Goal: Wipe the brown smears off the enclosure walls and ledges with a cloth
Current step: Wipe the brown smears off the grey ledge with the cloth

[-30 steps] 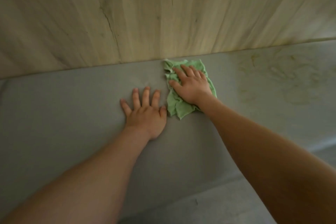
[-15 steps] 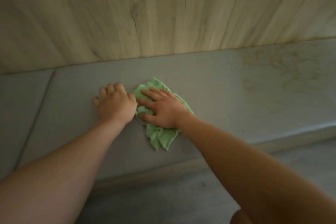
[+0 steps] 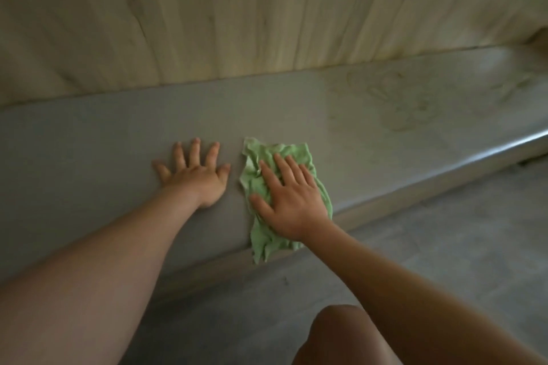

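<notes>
The right hand (image 3: 292, 204) lay flat, fingers straight, pressing the crumpled green cloth (image 3: 261, 154) onto the grey ledge (image 3: 89, 142) near its front edge. The left hand (image 3: 197, 176) rested just beside the cloth, fingers spread, holding nothing. Faint brown smears (image 3: 415, 104) marked the ledge towards its right end.

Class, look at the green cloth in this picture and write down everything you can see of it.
The green cloth is a pale green, soft-looking rag, crumpled and creased, with ragged edges. It lies spread against the grey panel, its lower end reaching the panel's bottom edge. The right hand presses flat on it, fingers straight, covering its middle. The left hand rests beside it, not touching. The brown smears lie to its right.
</notes>
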{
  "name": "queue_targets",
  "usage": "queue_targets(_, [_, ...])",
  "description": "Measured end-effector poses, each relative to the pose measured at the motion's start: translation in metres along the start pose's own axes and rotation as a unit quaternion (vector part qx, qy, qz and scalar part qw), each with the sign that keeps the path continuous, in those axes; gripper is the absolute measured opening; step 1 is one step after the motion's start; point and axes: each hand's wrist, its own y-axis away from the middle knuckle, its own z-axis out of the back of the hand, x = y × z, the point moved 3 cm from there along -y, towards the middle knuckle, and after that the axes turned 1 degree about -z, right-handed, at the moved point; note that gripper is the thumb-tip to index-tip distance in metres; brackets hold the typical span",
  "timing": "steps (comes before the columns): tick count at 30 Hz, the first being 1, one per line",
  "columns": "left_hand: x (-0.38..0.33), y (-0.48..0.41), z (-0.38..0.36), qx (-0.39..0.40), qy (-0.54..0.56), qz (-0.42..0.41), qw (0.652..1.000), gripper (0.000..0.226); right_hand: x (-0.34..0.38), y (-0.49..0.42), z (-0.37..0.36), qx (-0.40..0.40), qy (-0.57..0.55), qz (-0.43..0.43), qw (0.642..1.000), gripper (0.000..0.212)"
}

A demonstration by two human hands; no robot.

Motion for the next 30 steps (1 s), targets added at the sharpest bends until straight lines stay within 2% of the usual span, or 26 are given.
queue_targets(2, [-0.002,0.001,0.002,0.007,-0.009,0.004,1.0,0.067,-0.015,0.003,0.005,0.012,0.011,0.036,0.999,0.074])
queue_targets(4, [-0.005,0.005,0.003,0.019,-0.029,0.013,0.999,0.068,-0.026,0.003,0.011,0.034,0.02,0.033,0.999,0.073])
queue_targets(7, [-0.015,0.01,0.014,-0.002,-0.056,0.021,0.998,0.068,-0.027,-0.006,0.024,0.077,-0.051,0.009,0.996,0.065])
queue_targets(9, [-0.033,0.012,0.025,-0.08,-0.013,-0.024,0.996,0.061,-0.032,-0.015,0.04,0.05,-0.128,-0.019,0.99,0.056])
queue_targets(11, [-0.054,0.012,0.029,-0.127,0.097,-0.12,0.98,0.059,-0.049,-0.023,0.052,0.033,-0.139,-0.057,0.988,0.06])
queue_targets(12, [-0.066,0.013,0.028,-0.115,0.133,-0.167,0.97,0.061,-0.057,-0.024,0.055,0.044,-0.111,-0.075,0.99,0.064])
queue_targets(14, [-0.084,0.018,0.019,-0.066,0.131,-0.224,0.964,0.069,-0.067,-0.02,0.055,0.076,-0.063,-0.095,0.991,0.067])
queue_targets(17, [-0.098,0.029,0.004,-0.042,0.031,-0.192,0.98,0.077,-0.064,-0.011,0.057,0.107,-0.096,-0.094,0.985,0.064])
queue_targets(20, [-0.105,0.032,0.006,-0.038,0.015,-0.161,0.986,0.053,-0.069,-0.004,0.065,0.122,-0.12,-0.098,0.98,0.039])
queue_targets(24, [-0.121,0.031,0.049,-0.08,0.081,-0.195,0.974,0.032,-0.09,-0.009,0.108,0.04,-0.169,-0.145,0.974,0.027])
queue_targets(27, [-0.14,0.033,0.102,-0.132,0.21,-0.214,0.945,0.014,-0.099,-0.025,0.153,-0.05,-0.26,-0.17,0.949,0.026])
queue_targets(30, [-0.156,0.041,0.152,-0.204,0.272,-0.243,0.908,0.017,-0.102,-0.035,0.195,-0.13,-0.343,-0.164,0.916,0.015])
